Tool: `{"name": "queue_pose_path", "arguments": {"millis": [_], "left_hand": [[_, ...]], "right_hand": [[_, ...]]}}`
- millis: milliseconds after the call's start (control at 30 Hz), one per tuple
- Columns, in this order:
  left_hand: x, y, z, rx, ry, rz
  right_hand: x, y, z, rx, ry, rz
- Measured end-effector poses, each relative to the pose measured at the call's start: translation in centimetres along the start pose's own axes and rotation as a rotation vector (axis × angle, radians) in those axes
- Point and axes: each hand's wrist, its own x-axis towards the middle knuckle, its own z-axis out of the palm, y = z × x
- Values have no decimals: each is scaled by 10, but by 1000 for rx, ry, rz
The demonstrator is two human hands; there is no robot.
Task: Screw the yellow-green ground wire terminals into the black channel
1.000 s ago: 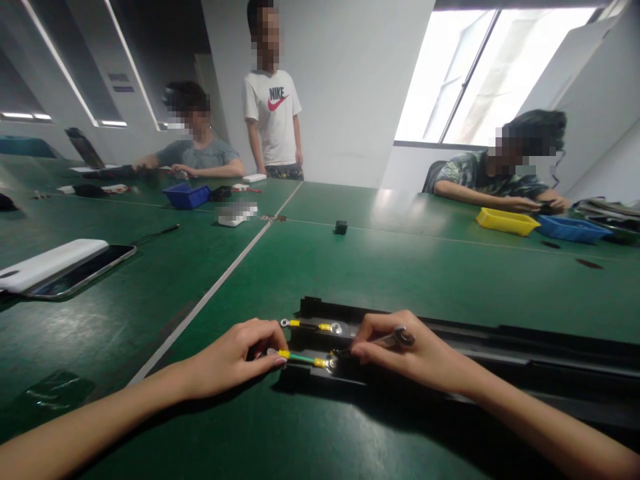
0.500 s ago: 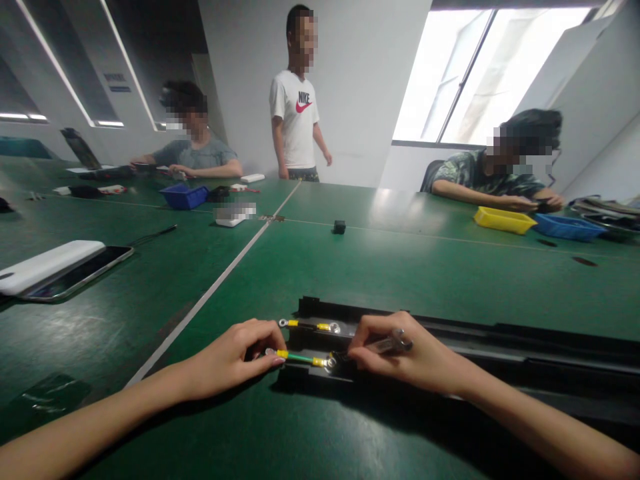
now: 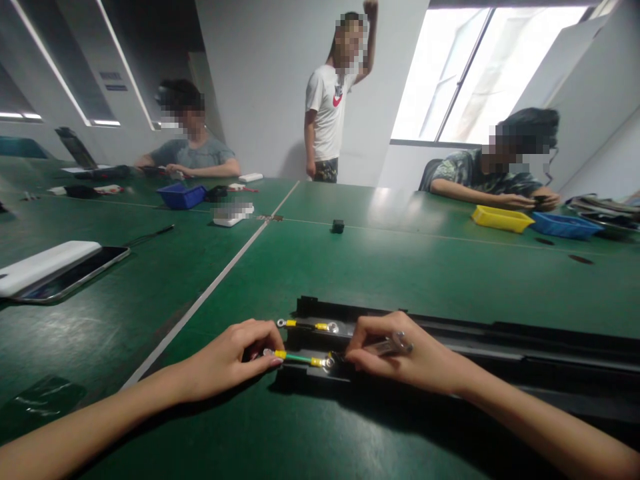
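My left hand (image 3: 250, 350) pinches the near end of a short green wire (image 3: 299, 358) with yellow-sleeved ring terminals. The wire's other terminal lies on a bolt in a long black metal channel (image 3: 327, 372). My right hand (image 3: 400, 350) is closed around a wrench (image 3: 395, 343), its open jaw sticking out past the fingers. The wrench's other end sits by the green wire's terminal, partly hidden by my fingertips. Behind it, a second short wire (image 3: 305, 325) with yellow sleeves is fixed in a parallel black channel (image 3: 350, 310), its free ring pointing left.
A phone (image 3: 75, 277) and a white case (image 3: 50, 267) lie at the left. A small black block (image 3: 338, 227) stands mid-table. Yellow (image 3: 503, 219) and blue (image 3: 565, 225) trays are far right, a dark blue bin (image 3: 181, 195) far left. Two people sit across the table; another stands.
The standing person has moved to the right and raised an arm. My hands, the wrench and the wires keep nearly the same positions, with a slight shift of the view.
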Motion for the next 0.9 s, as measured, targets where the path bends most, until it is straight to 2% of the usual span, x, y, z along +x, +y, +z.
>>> {"name": "queue_pose_path", "arguments": {"millis": [300,467,900], "left_hand": [[0,-3,1,0,1,18],[0,-2,1,-1,8,18],[0,0,1,4,11,20]], "right_hand": [[2,2,-3,175,93,71],[4,4,-5,210,31,113],[5,0,-6,180,-16,132]]}}
